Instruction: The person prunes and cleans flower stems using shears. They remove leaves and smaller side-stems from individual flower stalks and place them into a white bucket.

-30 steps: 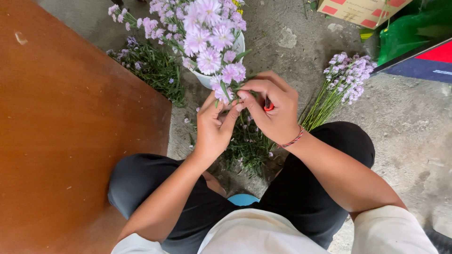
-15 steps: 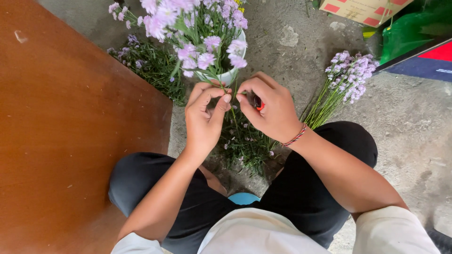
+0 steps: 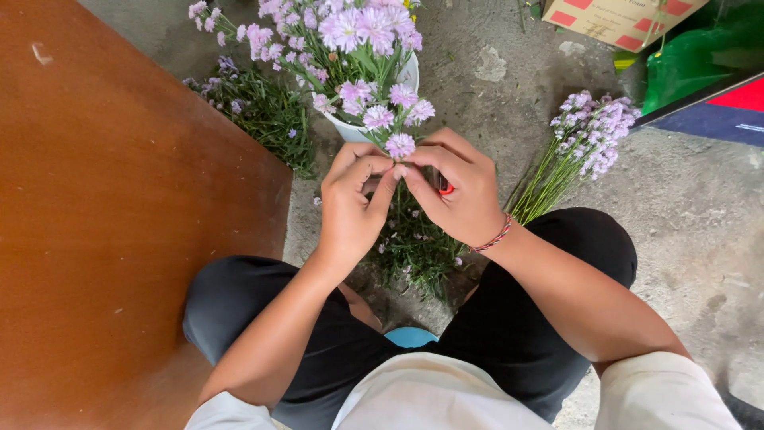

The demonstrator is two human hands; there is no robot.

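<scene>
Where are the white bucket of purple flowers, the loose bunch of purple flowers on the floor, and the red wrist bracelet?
White bucket (image 3: pixel 407 76), head view, right rim.
Loose bunch of purple flowers (image 3: pixel 593 127), head view, blossoms.
Red wrist bracelet (image 3: pixel 495 236), head view, braided band.

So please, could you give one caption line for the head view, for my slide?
Both hands, left hand and right hand, pinch a purple flower stem above a white bucket.

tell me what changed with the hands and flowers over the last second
The flower stem has slid down between both hands, its blooms closer to the fingers. Left hand and right hand stay pinched together on it; the white bucket and the loose bunch lie unmoved.
</scene>
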